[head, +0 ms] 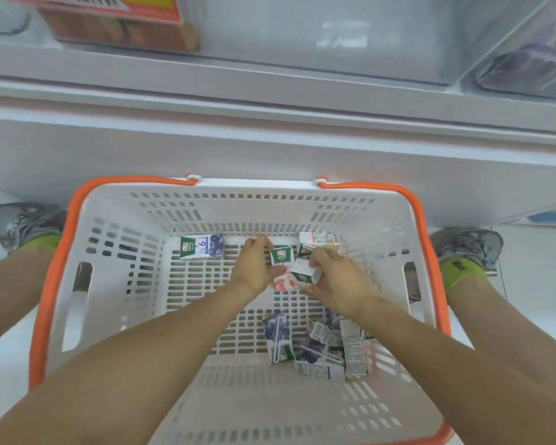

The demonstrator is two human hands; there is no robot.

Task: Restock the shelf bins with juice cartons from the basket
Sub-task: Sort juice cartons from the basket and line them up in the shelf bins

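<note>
While the basket (116, 284) sits on pale floor (527, 284) below blurred shelves (270, 101), both hands' grips clasp juice cartons (297, 268).

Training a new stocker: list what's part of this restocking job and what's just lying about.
Job: basket; green-topped carton in left hand; white carton in right hand; blueberry carton; carton pile; shelf bins.
Not: shoes.

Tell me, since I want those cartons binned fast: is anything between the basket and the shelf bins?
Nothing visible blocks it. Both the left hand and right hand already grip cartons in the open-topped basket; the shelf bins sit above, beyond the ledge.
</note>
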